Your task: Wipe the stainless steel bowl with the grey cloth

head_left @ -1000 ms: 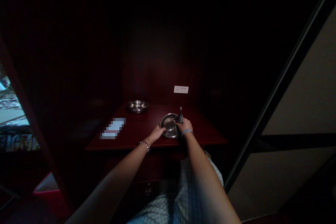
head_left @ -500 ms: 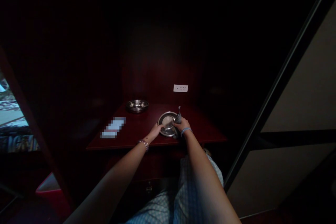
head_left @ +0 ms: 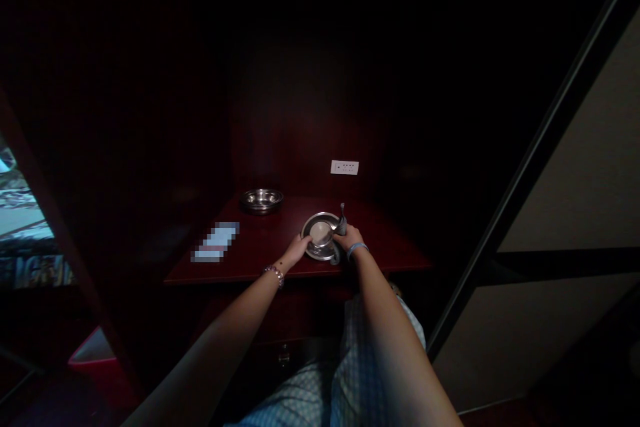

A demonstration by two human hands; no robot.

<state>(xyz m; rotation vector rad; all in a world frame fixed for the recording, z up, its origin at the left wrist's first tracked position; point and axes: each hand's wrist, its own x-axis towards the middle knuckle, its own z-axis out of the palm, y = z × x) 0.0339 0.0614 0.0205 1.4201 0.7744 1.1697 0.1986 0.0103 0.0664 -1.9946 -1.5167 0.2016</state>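
Note:
A shiny round metal dish [head_left: 321, 252] is held at the front of the dark red desk, tilted a little. My left hand [head_left: 297, 249] grips its left rim, the thumb lying over the inside. On the right rim, my right hand [head_left: 349, 238] is closed around a grey cloth [head_left: 343, 225], which is pressed over the dish's edge. One corner of the cloth sticks up above the hand, and another part hangs below the rim. The fingers under the dish are hidden.
More metal dishes [head_left: 261, 200], seemingly stacked, sit at the desk's back left. A blurred-out flat item [head_left: 217, 242] lies at the left. A white socket [head_left: 345, 167] is on the back wall. The desk [head_left: 395, 253] ends just before my wrists. A red bin [head_left: 97, 363] stands low at left.
My right hand and the cloth have shifted slightly along the dish's right rim. More cloth shows below the rim. The left hand keeps its grip in the same place.

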